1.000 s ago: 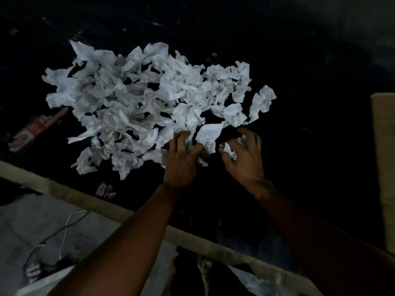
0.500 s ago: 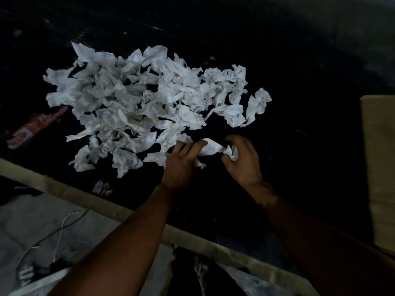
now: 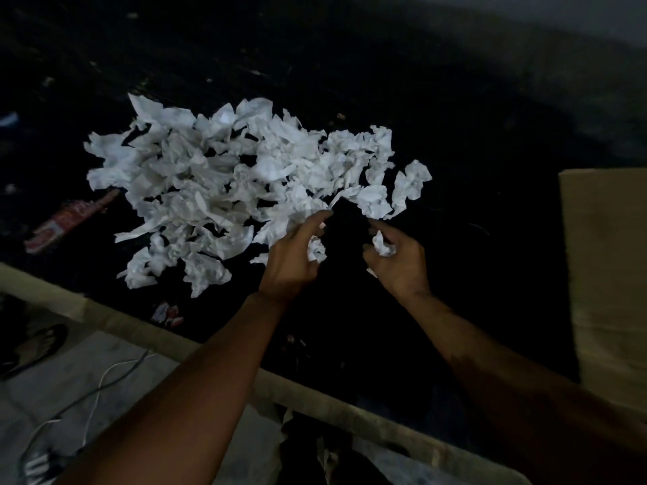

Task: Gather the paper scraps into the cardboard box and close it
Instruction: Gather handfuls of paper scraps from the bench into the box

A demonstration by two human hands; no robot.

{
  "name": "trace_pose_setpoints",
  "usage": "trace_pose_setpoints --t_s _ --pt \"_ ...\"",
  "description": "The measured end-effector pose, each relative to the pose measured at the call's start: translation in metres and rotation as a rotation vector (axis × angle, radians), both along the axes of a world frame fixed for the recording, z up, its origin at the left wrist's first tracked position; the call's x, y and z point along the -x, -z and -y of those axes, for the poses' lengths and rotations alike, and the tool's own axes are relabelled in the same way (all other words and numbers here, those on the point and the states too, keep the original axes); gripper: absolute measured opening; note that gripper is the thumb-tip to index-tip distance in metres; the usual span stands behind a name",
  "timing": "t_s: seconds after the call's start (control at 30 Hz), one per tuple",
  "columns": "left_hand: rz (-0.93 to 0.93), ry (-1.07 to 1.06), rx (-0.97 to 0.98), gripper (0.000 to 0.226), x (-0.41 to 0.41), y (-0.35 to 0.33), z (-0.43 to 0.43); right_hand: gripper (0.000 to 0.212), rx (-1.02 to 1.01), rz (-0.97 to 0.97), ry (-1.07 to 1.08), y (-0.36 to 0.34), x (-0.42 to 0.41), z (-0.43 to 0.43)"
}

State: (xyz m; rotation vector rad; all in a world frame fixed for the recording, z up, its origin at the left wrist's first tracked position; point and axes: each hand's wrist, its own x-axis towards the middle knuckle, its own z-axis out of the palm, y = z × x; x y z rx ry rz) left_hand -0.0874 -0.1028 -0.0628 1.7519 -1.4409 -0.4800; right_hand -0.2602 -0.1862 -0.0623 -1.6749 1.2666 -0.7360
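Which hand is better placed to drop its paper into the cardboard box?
Probably the right hand: it grips a scrap and lies nearer the cardboard box than the left hand does.

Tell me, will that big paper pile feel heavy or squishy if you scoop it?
Probably light and squishy: the paper pile is thin crumpled scraps with gaps between them. Loose pieces would likely slip out of a scoop, since they lie separate rather than stuck together.

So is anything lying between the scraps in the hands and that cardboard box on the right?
Nothing visible. The left hand and right hand each hold a paper scrap, and the dark surface from there to the cardboard box looks bare, though the light is dim.
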Motion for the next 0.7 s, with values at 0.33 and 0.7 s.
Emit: trace_pose_setpoints --t_s 0.33,0.7 --pt "0.021 -0.086 -0.020 0.077 -0.019 -0.090 0.013 0.072 0.073 0.093 -0.096 -0.077 -0.007 0.013" --pt "0.172 -0.154 0.139 0.090 -0.013 -0.183 -0.004 0.080 0.324 0.103 -0.151 -0.177 0.000 0.010"
